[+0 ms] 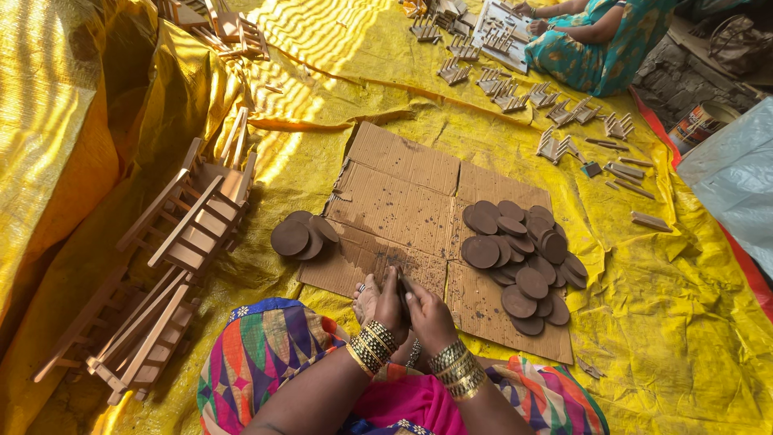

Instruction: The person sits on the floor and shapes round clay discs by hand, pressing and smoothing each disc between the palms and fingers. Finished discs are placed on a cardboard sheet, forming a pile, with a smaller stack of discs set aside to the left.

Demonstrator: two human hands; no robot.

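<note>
My left hand (390,306) and my right hand (428,316) meet over the near edge of a flattened cardboard sheet (403,201). Together they hold a dark brown disc (403,295) on edge between them, mostly hidden by my fingers. A large heap of the same brown round discs (519,251) lies on the cardboard to the right of my hands. A smaller stack of discs (303,236) rests just off the cardboard's left edge. My bare foot (366,296) shows beside my left hand.
Yellow tarpaulin (644,306) covers the floor. Slatted wooden frames (189,221) pile up at my left. Another person (592,36) sits at the far right among several small wooden pieces (555,145). Loose wooden sticks (648,220) lie at right.
</note>
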